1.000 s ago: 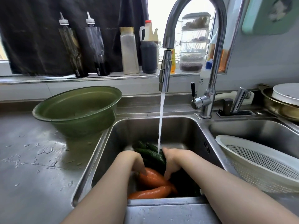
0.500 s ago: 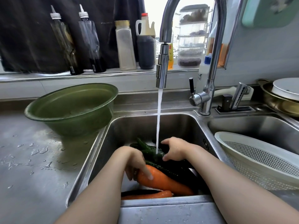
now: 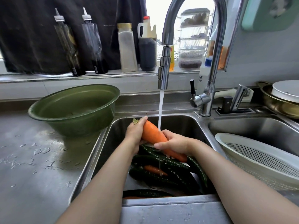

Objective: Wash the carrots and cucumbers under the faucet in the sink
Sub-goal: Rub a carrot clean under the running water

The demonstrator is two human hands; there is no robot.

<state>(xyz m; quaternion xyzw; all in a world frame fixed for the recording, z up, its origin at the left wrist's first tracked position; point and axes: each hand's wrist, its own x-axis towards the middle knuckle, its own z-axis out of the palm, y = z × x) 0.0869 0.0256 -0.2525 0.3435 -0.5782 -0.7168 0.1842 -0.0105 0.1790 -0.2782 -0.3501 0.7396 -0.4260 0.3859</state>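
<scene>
Carrot (image 3: 152,132) lifted off the sink (image 3: 181,126) pile since half a second ago, now tilted under the faucet (image 3: 164,73) stream. Left hand (image 3: 135,133) grips top end, right hand (image 3: 175,143) grips lower half. Cucumbers (image 3: 163,160) below, likely still to rinse.

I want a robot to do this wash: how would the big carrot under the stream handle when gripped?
Probably slippery: the carrot is wet, the water stream landing on it. Likely stiff: it bridges the left hand and right hand without sagging. Round and tapered, it may roll if set down.
</scene>
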